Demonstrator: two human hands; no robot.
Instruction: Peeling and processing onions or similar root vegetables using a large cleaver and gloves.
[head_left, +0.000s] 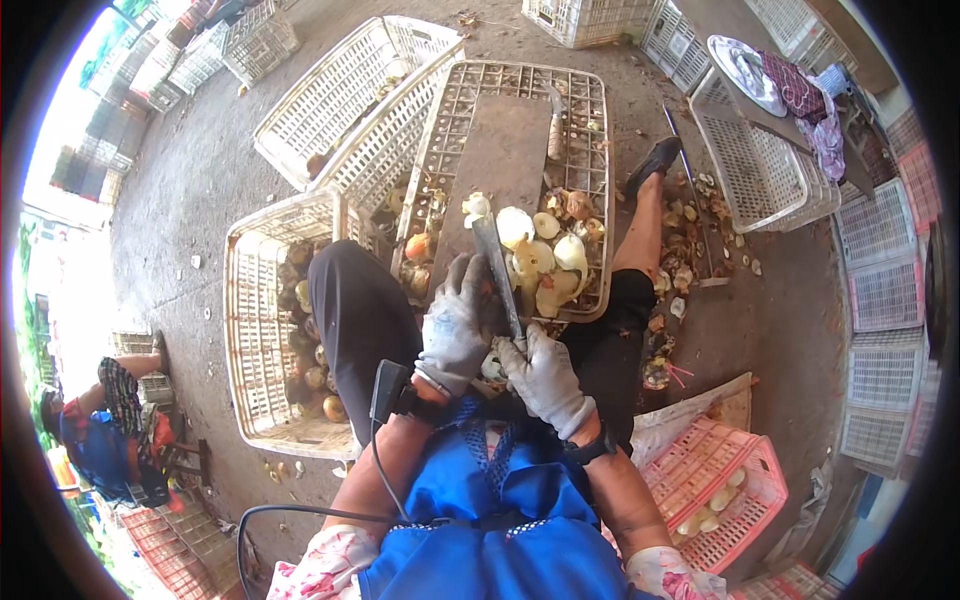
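Observation:
My right hand (547, 380), in a pale grey work glove, is closed around the handle of a long dark-bladed knife (497, 270). The blade slants up and to the left over the board. My left hand (452, 335), gloved too, lies left of the blade with its fingers stretched out; its thumb is hidden. Between the hands a pale thing (493, 366) shows only in part. Beyond the knife tip is a wooden board (503, 150) on an upturned plastic crate (597, 100). Pale, peeled onion-like pieces (533, 258) and peel lie at its near right.
A hooked knife (555, 125) lies beside the board. At my left, a white crate (240, 350) holds unpeeled brown rounds. A pink crate (770, 480) with pale pieces stands at the lower right. Peel scraps (680, 260) litter the floor. Another person (110, 450) sits far left.

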